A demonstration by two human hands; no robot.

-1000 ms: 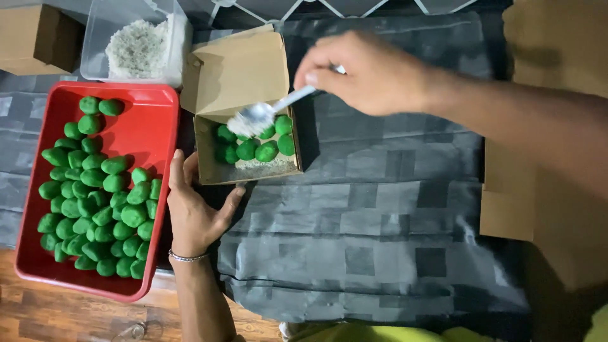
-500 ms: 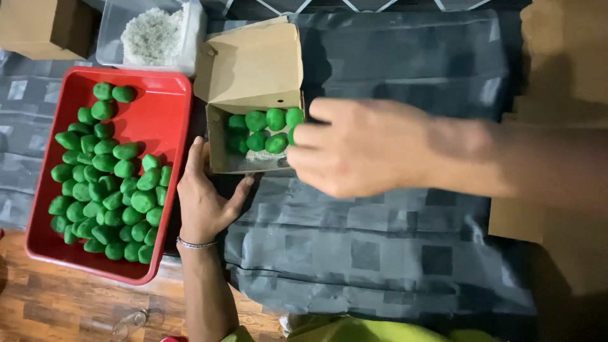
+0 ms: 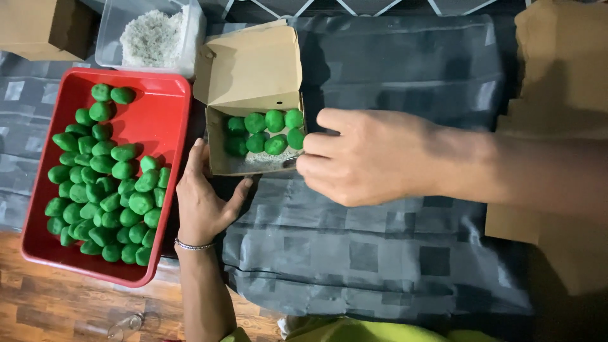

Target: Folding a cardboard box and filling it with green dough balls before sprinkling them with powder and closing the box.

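The right hand [image 3: 367,158] is covering the near right corner of the cardboard box [image 3: 253,101], so whatever its curled fingers [image 3: 316,147] are pinching is hidden; only a thin pale sliver is showing at the box rim, too small to identify. I cannot tell what they are gripping. The box's open lid is standing up at the far side and shading part of the interior, where green balls [image 3: 273,121] are sitting in a cluster over a pale crumb layer.

The left hand [image 3: 204,199] is lying flat with fingers spread, its thumb touching the box's near edge and its fingertips resting along the box's left wall (the palm is on the dark checked cloth [image 3: 380,253]). The box is sitting just beside the red tray [image 3: 174,101], almost touching its right rim, leaving little room on that side; to the right the cloth is lying open.

The tray's long axis is running away from the person, and more green balls are piled along its left and middle. A clear tub of white flakes [image 3: 152,38] is standing behind the tray, cut off by the top edge. The bench edge is hidden under the cloth.
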